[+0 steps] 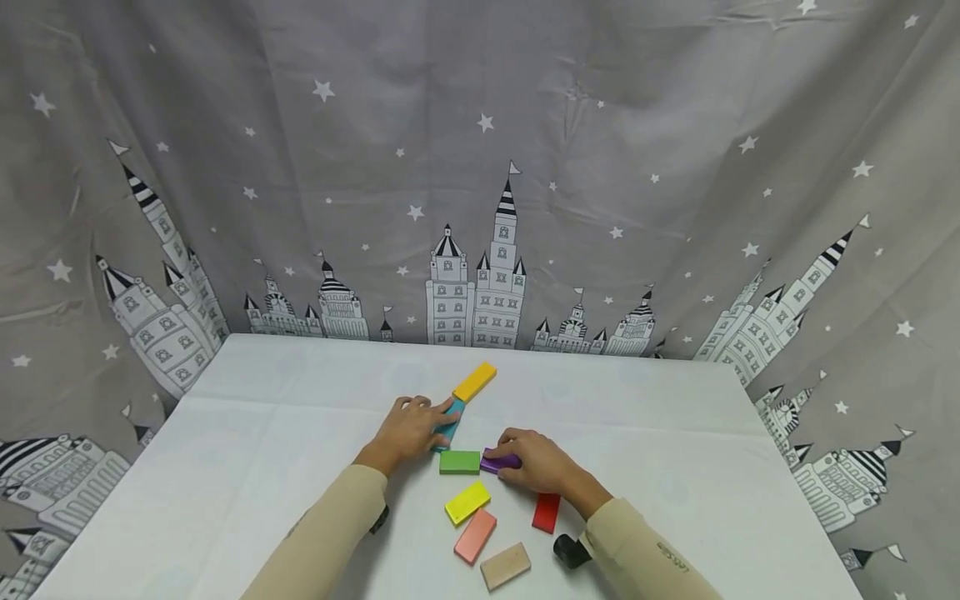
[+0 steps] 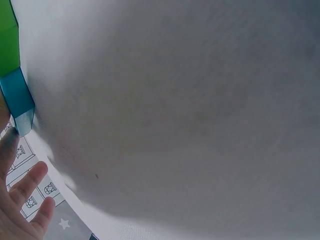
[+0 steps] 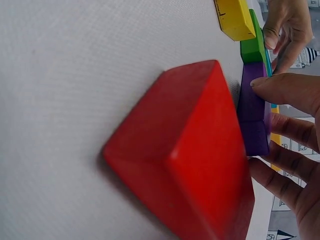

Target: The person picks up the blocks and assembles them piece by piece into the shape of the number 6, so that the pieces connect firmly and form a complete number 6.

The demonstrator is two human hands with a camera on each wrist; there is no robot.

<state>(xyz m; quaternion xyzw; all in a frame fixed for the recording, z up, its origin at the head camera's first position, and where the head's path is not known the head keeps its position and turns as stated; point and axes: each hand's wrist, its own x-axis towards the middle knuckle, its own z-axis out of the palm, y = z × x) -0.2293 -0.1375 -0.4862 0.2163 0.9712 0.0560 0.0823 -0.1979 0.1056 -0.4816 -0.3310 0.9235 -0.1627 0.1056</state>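
In the head view my left hand holds a teal block between thumb and index finger, flat on the table. The far end of the teal block meets an orange-yellow block; its near end is close to a green block. My right hand grips a purple block just right of the green one, with their ends touching or nearly so. In the right wrist view, thumb and fingers lie on opposite sides of the purple block. The left wrist view catches only part of the teal block.
Nearer the person lie a yellow block, a pink block, a plain wooden block and a red block below the right wrist. A grey curtain with printed castles hangs behind the white table.
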